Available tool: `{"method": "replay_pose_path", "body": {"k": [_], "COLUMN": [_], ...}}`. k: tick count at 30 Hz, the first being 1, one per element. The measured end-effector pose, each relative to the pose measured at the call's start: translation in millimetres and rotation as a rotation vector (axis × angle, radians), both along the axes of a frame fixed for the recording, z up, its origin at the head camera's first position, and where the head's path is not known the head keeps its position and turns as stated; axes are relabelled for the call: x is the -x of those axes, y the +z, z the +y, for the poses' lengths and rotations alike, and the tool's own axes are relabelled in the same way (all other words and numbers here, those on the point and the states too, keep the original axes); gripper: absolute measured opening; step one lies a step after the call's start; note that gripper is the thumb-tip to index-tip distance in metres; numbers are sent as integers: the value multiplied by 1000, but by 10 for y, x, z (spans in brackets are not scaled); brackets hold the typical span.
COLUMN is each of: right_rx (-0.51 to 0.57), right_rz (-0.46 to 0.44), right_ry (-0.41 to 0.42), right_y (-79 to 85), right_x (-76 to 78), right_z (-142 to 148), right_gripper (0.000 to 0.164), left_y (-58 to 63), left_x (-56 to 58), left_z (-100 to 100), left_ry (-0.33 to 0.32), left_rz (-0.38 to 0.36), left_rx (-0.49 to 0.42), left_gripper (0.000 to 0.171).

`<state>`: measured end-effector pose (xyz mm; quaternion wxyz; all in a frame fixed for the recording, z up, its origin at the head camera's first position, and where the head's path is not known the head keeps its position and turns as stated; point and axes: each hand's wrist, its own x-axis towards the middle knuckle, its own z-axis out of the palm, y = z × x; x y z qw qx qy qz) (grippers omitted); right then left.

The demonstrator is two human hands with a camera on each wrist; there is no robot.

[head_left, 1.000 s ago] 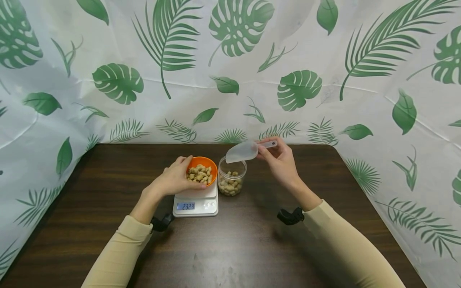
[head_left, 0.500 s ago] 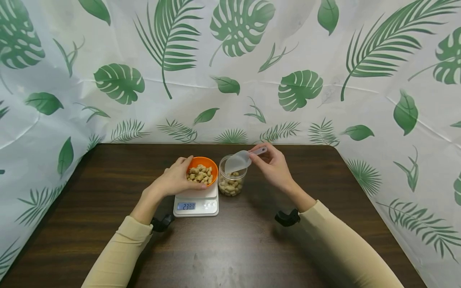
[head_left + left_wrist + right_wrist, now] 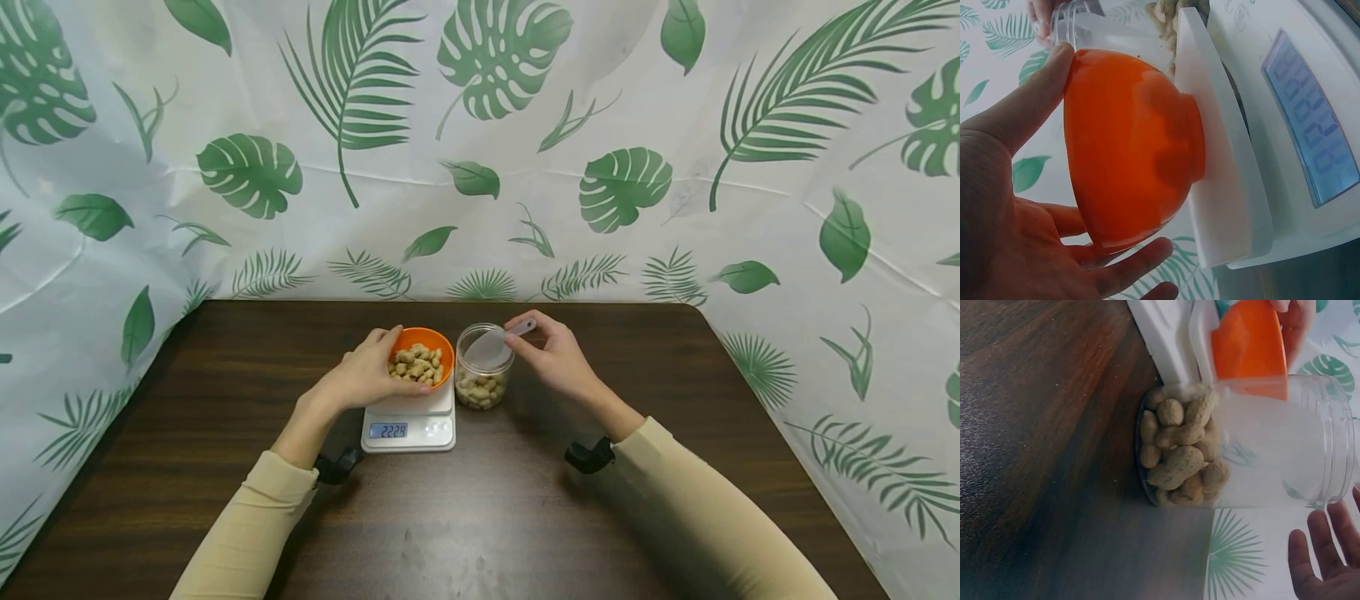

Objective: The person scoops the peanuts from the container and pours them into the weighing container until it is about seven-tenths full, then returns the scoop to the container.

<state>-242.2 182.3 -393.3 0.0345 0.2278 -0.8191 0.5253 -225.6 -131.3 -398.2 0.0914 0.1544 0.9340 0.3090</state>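
My left hand [image 3: 365, 369] holds the rim of an orange bowl [image 3: 1129, 144], thumb on one side and fingers on the other. Peanuts in the shell [image 3: 417, 364] lie inside the bowl, which sits on a white kitchen scale [image 3: 408, 435] with its display [image 3: 1313, 122] lit. Between finger and thumb, my right hand [image 3: 553, 354] pinches the handle of a translucent scoop [image 3: 488, 350]. The scoop's blade slants down into a clear jar [image 3: 1266, 444], above the peanuts [image 3: 1179, 450] at its bottom. Upright, the jar stands just right of the scale.
A dark wooden table [image 3: 480, 517] carries everything. Behind it and along its sides hangs a white sheet printed with green leaves [image 3: 480, 183]. Bowl, scale and jar stand close together toward the table's back edge.
My right hand has moved left and toward me, lowering the scoop from above the jar's mouth into it. The left hand and bowl have stayed in place. The digits on the scale have changed.
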Motion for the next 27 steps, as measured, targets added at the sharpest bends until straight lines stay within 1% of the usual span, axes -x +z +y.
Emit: {"method": "replay_pose_path", "body": {"k": [1, 3, 5, 10, 14, 18, 20, 24, 27], "right_rx": [-13, -21, -20, -36, -43, -39, -43, -33, -52], "right_rz": [-5, -9, -10, -43, -72, -70, -65, -55, -32], "right_ry": [0, 1, 0, 2, 32, 47, 34, 9, -39], "right_y": [-8, -115, -150, -142, -121, -107, -96, -64, -40], "right_x": [-1, 64, 76, 72, 71, 78, 85, 112, 136], "right_z": [1, 32, 48, 75, 112, 169, 205, 289, 376], "right_gripper": [23, 25, 26, 24, 25, 26, 27, 31, 33], "left_y": [-6, -13, -23, -21, -27, -53, -72, -104, -98], "left_x": [2, 3, 8, 6, 0, -13, -20, -10, 17], "left_z": [0, 0, 0, -2, -7, -30, -53, -130, -205], "left_ry": [0, -2, -4, -3, -6, -11, -13, -15, -2], "left_rz": [1, 3, 5, 6, 4, 3, -4, -10, 6], "left_rx": [0, 0, 1, 1, -3, -16, -29, -66, -91], "left_gripper": [117, 117, 117, 116, 116, 114, 111, 97, 87]}}
